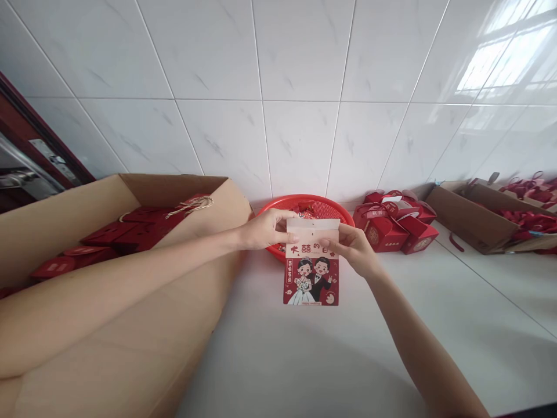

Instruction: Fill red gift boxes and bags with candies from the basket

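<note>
Between my two hands is a flat red and pale pink paper gift bag point(311, 281), printed with a cartoon bride and groom. Its pale top edge faces the wall. My left hand point(270, 229) pinches the upper left side, thumb in front. At the upper right, my right hand point(354, 247) grips it with the thumb across the front. The fingers behind the paper are hidden. Just beyond the bag sits a round red plastic basket point(343, 212), partly covered by it, with small red wrapped pieces point(308, 211) inside.
A large cardboard box point(217, 215) with red bags point(130, 227) in it stands at left. Right of the basket are several red gift boxes point(387, 226), then a smaller cardboard box point(470, 223) with red ribbons point(533, 220). A white tiled wall point(300, 139) rises behind.
</note>
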A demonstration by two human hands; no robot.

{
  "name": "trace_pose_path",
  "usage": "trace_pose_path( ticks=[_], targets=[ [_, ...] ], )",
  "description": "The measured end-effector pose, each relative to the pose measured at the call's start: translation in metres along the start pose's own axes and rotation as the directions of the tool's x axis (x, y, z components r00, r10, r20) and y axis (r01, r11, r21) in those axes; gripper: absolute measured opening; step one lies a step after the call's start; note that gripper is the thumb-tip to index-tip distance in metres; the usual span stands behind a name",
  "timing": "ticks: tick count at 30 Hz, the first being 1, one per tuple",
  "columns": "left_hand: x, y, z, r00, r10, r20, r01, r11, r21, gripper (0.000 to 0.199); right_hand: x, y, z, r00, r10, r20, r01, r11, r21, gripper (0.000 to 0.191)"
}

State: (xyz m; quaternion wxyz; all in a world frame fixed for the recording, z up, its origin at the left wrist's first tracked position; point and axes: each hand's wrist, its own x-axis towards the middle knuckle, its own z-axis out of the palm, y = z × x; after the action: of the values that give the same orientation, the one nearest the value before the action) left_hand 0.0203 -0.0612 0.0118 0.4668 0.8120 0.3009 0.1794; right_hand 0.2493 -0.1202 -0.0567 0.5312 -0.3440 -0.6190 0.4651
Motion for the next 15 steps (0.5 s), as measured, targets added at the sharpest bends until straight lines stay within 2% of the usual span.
trace_pose_path(
  ticks=[2, 8, 11, 15],
  targets=[
    [0.0, 0.0, 0.0, 1.0, -0.001, -0.009, 0.001, 1.0, -0.01, 0.038, -0.001, -0.002, 0.0, 1.0, 0.006, 0.029, -0.006, 1.0, 0.007, 0.045],
    [0.001, 0.002, 0.001, 1.0, 0.026, -0.004, -0.026, 1.0, -0.015, 0.041, -0.004, -0.005, -0.007, 0.994, -0.013, 0.113, 0.011, 1.0, 0.013, 0.051],
    [0.001, 0.002, 0.002, 0.999, 0.038, -0.02, -0.039, 0.999, -0.004, 0.038, -0.004, -0.003, -0.012, 0.993, -0.042, 0.113, 0.042, 0.999, 0.006, 0.043],
    [0.0, 0.003, 0.004, 0.996, 0.083, -0.028, -0.083, 0.997, 0.009, 0.024, -0.004, -0.001, -0.016, 0.995, -0.062, 0.079, 0.066, 0.997, -0.046, 0.032]
  ],
)
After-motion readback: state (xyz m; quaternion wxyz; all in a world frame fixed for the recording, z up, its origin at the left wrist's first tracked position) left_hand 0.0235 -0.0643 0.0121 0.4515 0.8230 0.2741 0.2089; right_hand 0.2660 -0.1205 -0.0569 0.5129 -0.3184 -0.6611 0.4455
